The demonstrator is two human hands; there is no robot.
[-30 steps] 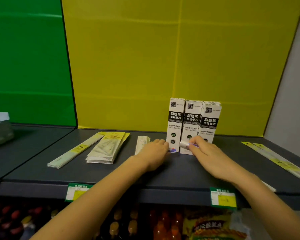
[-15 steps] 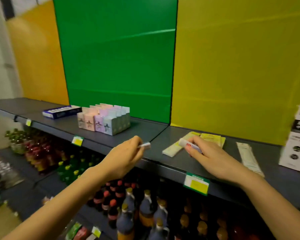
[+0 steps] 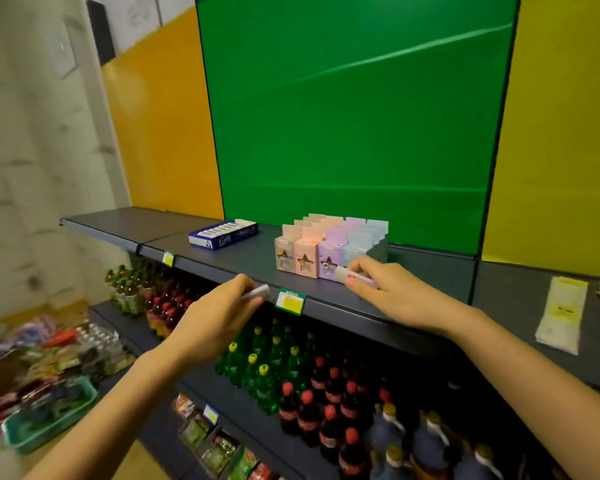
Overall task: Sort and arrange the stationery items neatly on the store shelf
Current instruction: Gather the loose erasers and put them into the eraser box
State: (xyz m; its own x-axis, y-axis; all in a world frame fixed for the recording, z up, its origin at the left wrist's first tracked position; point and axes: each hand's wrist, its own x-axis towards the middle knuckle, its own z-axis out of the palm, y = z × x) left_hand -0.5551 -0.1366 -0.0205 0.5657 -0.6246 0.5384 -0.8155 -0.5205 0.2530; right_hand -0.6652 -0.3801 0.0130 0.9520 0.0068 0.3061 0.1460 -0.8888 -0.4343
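My left hand point(image 3: 219, 313) is closed around a small white stick-shaped item point(image 3: 258, 292), held just in front of the grey shelf's point(image 3: 250, 258) front edge. My right hand point(image 3: 395, 296) grips a similar white tube with a red label point(image 3: 352, 275) over the shelf, right beside a block of pastel star-print boxes point(image 3: 312, 252). A blue and white flat box point(image 3: 224, 233) lies further left on the same shelf. Flat packets point(image 3: 561, 311) lie on the shelf at the far right.
Price tags point(image 3: 290, 301) hang on the shelf's front lip. Below are rows of green, red-capped and dark bottles point(image 3: 291, 386). A teal basket of goods point(image 3: 45, 417) sits on the floor at the lower left. Green and yellow panels back the shelf.
My view and both hands have swung left, away from the tall black-and-white refill boxes to the pastel boxes. Each hand still holds its small white item.
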